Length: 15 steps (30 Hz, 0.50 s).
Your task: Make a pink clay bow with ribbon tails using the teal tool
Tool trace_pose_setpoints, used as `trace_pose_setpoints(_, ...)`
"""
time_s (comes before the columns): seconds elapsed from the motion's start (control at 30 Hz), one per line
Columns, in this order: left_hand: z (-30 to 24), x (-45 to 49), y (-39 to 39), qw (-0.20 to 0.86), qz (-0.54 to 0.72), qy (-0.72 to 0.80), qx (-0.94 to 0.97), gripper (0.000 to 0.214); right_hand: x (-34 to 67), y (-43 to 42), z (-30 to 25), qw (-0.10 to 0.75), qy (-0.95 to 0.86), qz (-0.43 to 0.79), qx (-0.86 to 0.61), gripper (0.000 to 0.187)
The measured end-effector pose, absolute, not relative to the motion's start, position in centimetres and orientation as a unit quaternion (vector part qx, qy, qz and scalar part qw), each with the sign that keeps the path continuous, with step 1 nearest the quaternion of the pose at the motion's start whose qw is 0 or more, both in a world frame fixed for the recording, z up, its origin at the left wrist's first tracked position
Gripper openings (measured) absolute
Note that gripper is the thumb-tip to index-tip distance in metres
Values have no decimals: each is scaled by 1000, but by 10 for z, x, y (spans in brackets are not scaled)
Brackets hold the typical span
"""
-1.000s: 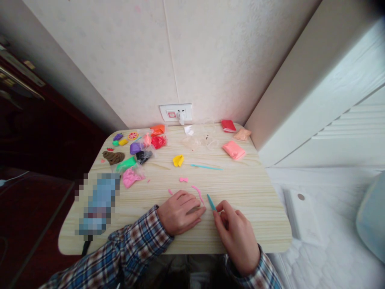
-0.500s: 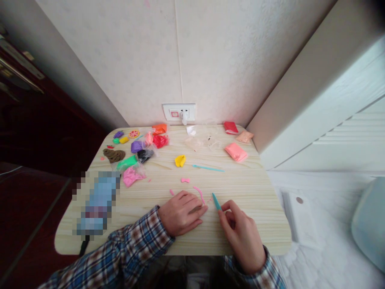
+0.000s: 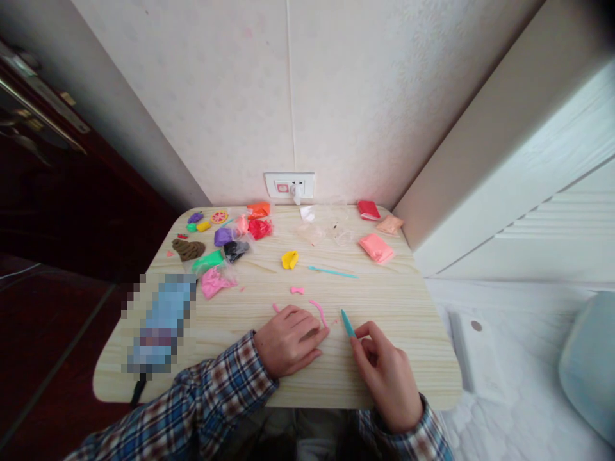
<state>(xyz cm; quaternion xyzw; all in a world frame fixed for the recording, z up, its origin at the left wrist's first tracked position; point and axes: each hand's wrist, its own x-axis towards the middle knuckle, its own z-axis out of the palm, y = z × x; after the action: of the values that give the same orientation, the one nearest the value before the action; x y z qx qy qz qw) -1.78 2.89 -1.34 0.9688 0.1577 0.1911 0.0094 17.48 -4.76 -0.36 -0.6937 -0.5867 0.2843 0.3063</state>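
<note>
My right hand (image 3: 384, 365) pinches a teal modelling-clay knife (image 3: 346, 322), its pointed end slanting up and left just above the table. Palm down on the tabletop rests my left hand (image 3: 291, 340), fingers stretched out. Its fingertips lie by the lower end of a thin curved pink clay strip (image 3: 318, 310). Another small pink piece (image 3: 275, 308) pokes out behind that hand, partly hidden. Tiny pink crumbs (image 3: 336, 322) lie between strip and knife. Farther back are a small pink bow-shaped clay piece (image 3: 297, 291), a yellow clay lump (image 3: 289, 259) and a thin blue stick tool (image 3: 333, 272).
Bags of coloured clay, including pink (image 3: 214, 282) and green (image 3: 208, 260), cover the table's left back. Near them sit a coiled brown clay piece (image 3: 189, 250) and a blurred-out phone-like device (image 3: 163, 323) with a cable. Salmon (image 3: 377, 248) and red packets (image 3: 368, 209) lie back right.
The camera view has shifted slightly, so the scene sits a little differently in the frame. Both hands, the knife and the pink strip hold nearly the same positions on the table.
</note>
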Motion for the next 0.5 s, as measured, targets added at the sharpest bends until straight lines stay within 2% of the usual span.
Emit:
trace_pose_setpoints(0.3, -15, -19, 29, 31, 203, 153, 967, 29, 178, -47, -13, 313, -600, 284, -679, 24)
trace_pose_setpoints(0.5, -16, -21, 21, 8, 200, 155, 968, 31, 179, -48, -14, 343, -587, 305, -666, 24)
